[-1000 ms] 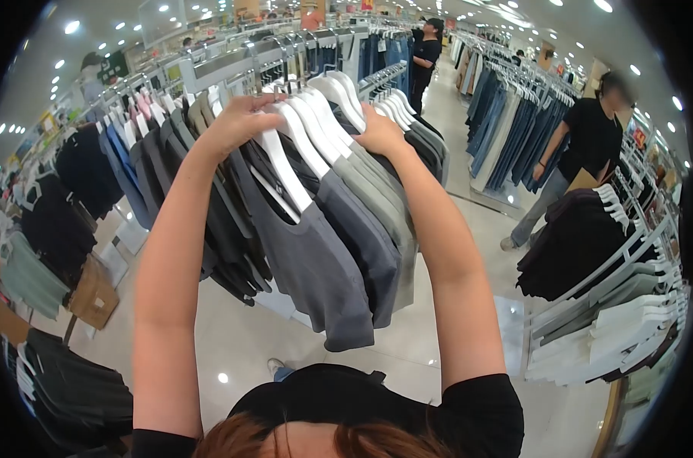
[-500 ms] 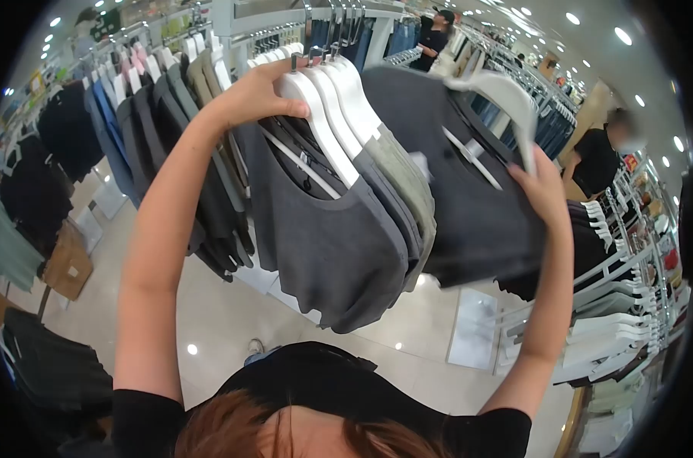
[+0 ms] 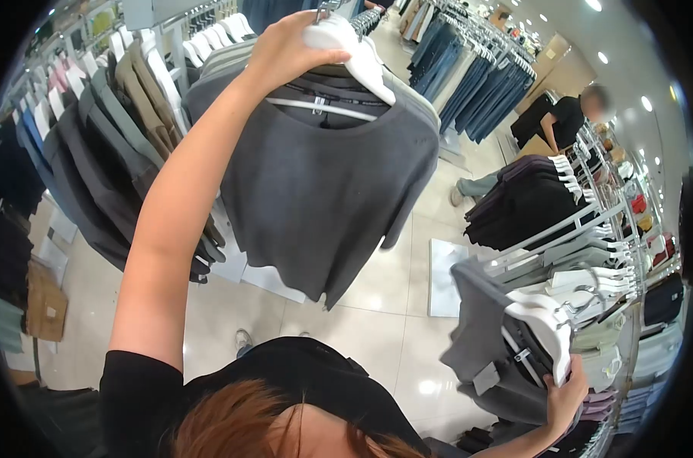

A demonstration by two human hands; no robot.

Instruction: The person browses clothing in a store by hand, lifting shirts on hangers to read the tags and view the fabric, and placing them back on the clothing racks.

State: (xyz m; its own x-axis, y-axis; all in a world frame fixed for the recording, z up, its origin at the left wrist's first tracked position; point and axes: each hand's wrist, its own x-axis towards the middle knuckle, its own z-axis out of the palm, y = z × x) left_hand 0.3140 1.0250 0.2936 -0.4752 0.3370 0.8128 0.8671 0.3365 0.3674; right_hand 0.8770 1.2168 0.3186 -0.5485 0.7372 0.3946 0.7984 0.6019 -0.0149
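High in the middle, my left hand (image 3: 291,52) is closed round the shoulder of a white hanger (image 3: 365,69), its thumb across the front. From that hanger hangs a dark grey long-sleeved top (image 3: 327,183), facing me, with more hangers right behind it. At lower right, my right hand (image 3: 566,393) grips one end of another white hanger (image 3: 543,324). It carries a second dark grey top (image 3: 476,328), tilted, with a pale tag hanging from it. This hanger's hook points to the right, in front of the side rack, and I cannot tell whether it touches the rack.
Dark jackets and shirts (image 3: 102,168) hang close on the left. Jeans (image 3: 484,84) fill a rack at the back. On the right a rack holds black tops (image 3: 529,202) and pale garments; a person in black (image 3: 568,126) stands beyond it. A white board (image 3: 445,278) lies on the floor.
My right hand has carried its hanger and grey top down and right, away from the other tops. My left hand stays at the hangers; the view has turned right.
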